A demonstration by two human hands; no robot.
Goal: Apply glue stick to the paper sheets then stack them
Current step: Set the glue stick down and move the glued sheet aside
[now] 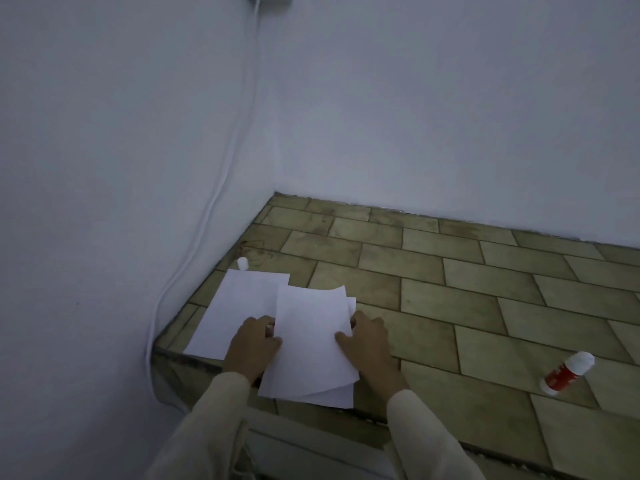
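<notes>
The left hand (252, 344) and right hand (370, 344) each grip a side of the paper stack (311, 341) at the tiled table's (450, 271) near edge. The uncapped glue stick (568, 372) lies on its side, well apart to the right.

no text can be read. the glue stick (568, 373) bears a red label whose white marks are too blurred to read.

Hemmed on left by wall (104, 202) with cable (214, 202) trailing down it; closed at far side by back wall (450, 133). Broad bare stretch of tiled ledge (450, 271) right of paper sheets (311, 341), open through to glue stick (568, 373) (on its side, well apart). Small white cap (242, 263) in left corner, just beyond flat sheet (239, 299)
</notes>
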